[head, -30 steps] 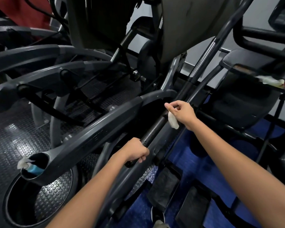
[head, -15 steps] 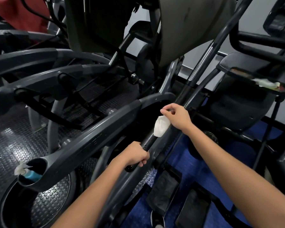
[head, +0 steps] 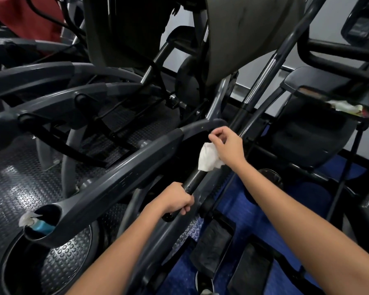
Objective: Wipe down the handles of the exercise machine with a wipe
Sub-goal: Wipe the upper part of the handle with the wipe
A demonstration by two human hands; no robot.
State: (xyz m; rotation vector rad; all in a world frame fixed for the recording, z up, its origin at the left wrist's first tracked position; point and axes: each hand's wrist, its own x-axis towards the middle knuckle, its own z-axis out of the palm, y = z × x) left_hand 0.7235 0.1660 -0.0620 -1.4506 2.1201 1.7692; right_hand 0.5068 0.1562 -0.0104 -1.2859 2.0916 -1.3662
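**Wipe at upper grip, handle axis diagonal**

Right hand (head: 228,149) pinches the wipe (head: 208,157), fingers curled round it — the wipe touches the black handle (head: 195,179) just above the bare grip section. Left hand (head: 176,199) grips the handle's lower end, fingers wrapped round. Long axis runs lower-left to upper-right. Judgement: the uncleaned stretch lies down-left of the wipe, between the hands — right hand nearer.
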